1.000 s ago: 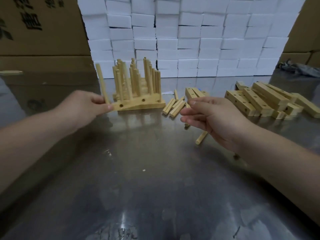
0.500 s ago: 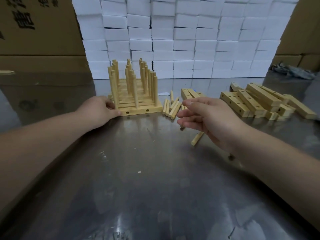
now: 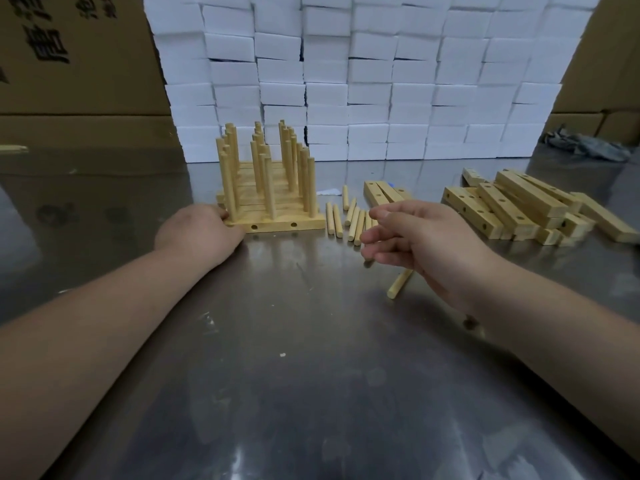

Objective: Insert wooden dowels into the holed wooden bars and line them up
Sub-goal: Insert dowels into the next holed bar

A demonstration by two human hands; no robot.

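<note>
A wall of white foam blocks backs the steel worktop, flanked by cardboard boxes. At centre left stands the row of finished bars, their dowels upright in three lines. A second ago its front bar was tipped up at the left end; it now lies flat on the worktop, flush against the row, all its dowels vertical. To the far right lies the pile of holed bars, unchanged and well apart from both hands.

The left hand has sunk to the worktop and touches the front bar's left end; the back of the hand hides its fingers, so whether they clasp the wood cannot be told. The right hand, barely moved, hovers empty with fingers loosely extended, just above the loose dowels that lie between it and the row. A single dowel lies partly under its palm.
</note>
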